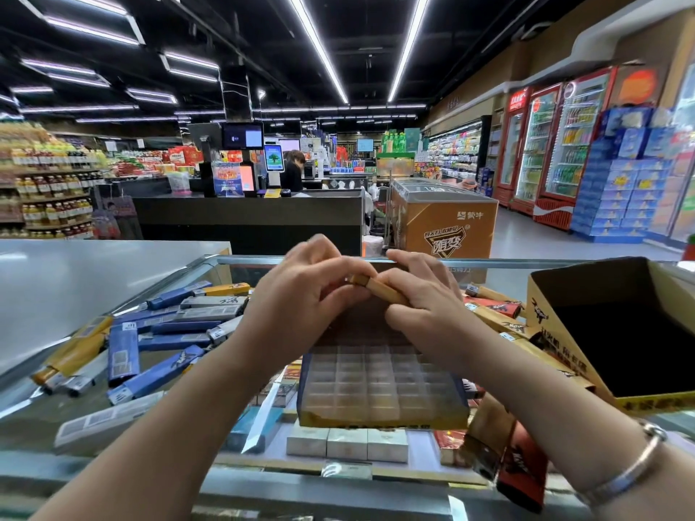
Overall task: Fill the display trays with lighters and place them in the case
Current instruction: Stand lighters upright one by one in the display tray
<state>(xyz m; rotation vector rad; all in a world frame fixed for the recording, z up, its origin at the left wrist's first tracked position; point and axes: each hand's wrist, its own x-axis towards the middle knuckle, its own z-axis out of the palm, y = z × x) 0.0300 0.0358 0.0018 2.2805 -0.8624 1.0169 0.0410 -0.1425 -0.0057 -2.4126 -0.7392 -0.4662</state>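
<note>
A tan lighter [380,288] is held between both hands above the glass counter. My left hand [304,291] pinches its left end and my right hand [421,295] grips its right part. Below them sits a display tray [383,385] with a clear grid of slots and a blue and yellow rim; no lighters show in its slots. Several blue, grey and yellow lighters [180,325] lie loose on the glass to the left. Tan and red lighters [492,314] lie to the right.
An open yellow cardboard case [609,332] stands at the right on the glass counter [49,415]. Cigarette packs [346,443] show under the glass. Two lighters [504,456] hang near my right forearm. A checkout desk and a freezer stand beyond.
</note>
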